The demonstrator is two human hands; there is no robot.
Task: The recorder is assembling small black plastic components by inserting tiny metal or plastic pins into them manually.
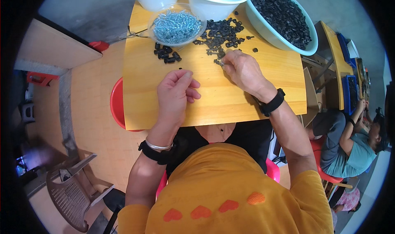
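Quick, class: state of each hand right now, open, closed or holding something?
Left hand: loosely curled; whether it holds anything cannot be told.
Right hand: closed, pinching a small dark part.

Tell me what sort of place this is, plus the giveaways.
Probably a small hand-assembly workshop: a pale tub heaped with small black parts, a clear bowl of loose metal pieces, and another person seated near a second bench.

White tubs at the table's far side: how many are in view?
2: the left tub, and the right tub between it and the pale blue basin. Both run past the picture's top edge; others may be out of sight.
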